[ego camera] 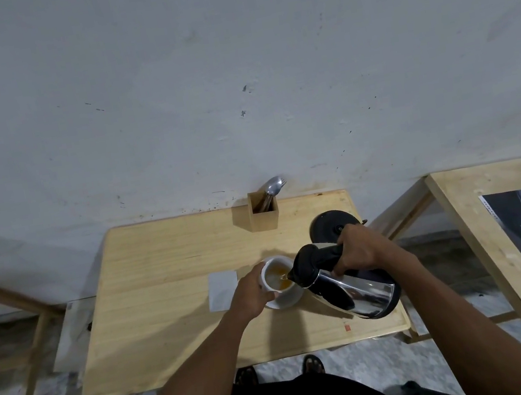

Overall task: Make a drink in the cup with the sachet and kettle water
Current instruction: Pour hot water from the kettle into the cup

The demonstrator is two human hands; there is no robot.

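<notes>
While the cup (278, 276) on its saucer (284, 301), mid-table, already shows amber liquid, the pouring step looks underway: the tilted kettle (343, 282) has its spout at the cup's right rim. Left hand (251, 291) grips the cup's left side; right hand (360, 247) clenches the kettle handle. Next, I judge, comes righting the kettle before overflow, then stirring.
</notes>
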